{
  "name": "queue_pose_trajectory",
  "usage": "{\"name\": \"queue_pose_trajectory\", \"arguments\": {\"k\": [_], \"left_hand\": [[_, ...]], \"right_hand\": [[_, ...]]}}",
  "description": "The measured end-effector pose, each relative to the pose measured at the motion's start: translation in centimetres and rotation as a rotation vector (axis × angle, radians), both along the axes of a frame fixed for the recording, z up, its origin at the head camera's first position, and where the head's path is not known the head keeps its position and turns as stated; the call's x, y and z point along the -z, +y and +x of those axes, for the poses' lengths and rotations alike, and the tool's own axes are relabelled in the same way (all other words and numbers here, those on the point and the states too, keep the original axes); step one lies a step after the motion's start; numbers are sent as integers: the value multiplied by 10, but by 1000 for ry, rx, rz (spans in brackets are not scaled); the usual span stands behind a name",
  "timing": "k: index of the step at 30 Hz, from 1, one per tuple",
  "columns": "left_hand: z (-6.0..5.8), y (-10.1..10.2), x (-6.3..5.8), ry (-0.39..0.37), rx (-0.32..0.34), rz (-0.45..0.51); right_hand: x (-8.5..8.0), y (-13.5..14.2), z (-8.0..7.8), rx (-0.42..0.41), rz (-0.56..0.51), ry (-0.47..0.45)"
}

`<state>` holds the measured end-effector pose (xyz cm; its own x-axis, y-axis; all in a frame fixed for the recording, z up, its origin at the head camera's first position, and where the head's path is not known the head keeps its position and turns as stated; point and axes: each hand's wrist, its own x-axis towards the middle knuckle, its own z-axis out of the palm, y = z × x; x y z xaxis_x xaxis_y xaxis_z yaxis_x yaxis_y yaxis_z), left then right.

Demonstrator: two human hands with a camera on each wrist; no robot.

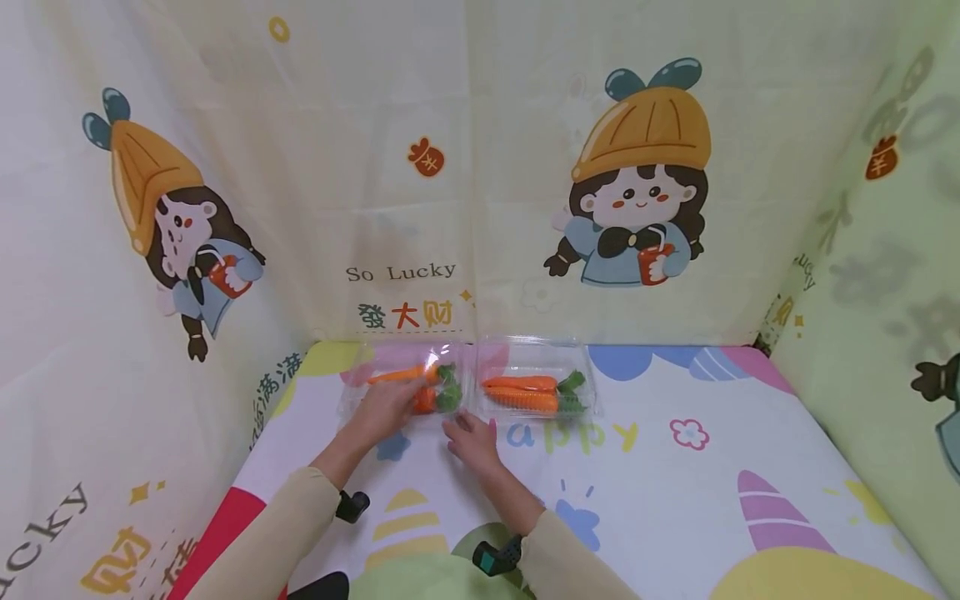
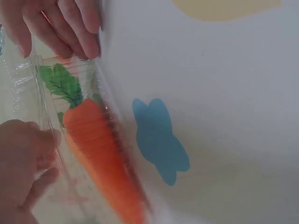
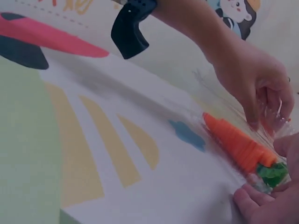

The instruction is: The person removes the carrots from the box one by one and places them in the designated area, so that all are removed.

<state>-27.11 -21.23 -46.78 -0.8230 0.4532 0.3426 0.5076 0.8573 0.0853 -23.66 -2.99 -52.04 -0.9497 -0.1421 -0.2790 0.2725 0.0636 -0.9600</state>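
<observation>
A clear plastic clamshell box [image 1: 349, 407] holds carrots [image 1: 397, 375] with green tops at the table's back left. Over it, my left hand [image 1: 386, 408] has its fingers curled at the clear lid. In the left wrist view the left hand [image 2: 23, 163] pinches the lid's edge beside an orange carrot [image 2: 100, 149]. My right hand [image 1: 474, 442] is at the box's front right corner. In the right wrist view the right hand [image 3: 275, 200] holds that corner, thumb above and fingers along the side, near the green leaves [image 3: 272, 174].
A second clear box [image 1: 525, 354] with carrots [image 1: 521, 396] stands right beside the first. Both are near the back wall cloth [image 1: 510, 292]. A printed cloth [image 1: 660, 500] covers the table, and side cloths [image 1: 847, 333] enclose it.
</observation>
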Motion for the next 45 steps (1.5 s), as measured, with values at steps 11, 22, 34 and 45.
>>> {"name": "queue_pose_trajectory", "arguments": {"k": [11, 22, 34, 45], "left_hand": [[-8, -2, 8, 104, 16, 83], [-7, 2, 2, 36, -28, 79], [-10, 3, -8, -100, -37, 160], [-19, -5, -5, -100, 47, 228]], "right_hand": [[-2, -12, 2, 156, 17, 37], [-8, -14, 0, 214, -22, -16], [-11, -12, 0, 225, -126, -66], [-10, -12, -1, 237, -138, -90]]}}
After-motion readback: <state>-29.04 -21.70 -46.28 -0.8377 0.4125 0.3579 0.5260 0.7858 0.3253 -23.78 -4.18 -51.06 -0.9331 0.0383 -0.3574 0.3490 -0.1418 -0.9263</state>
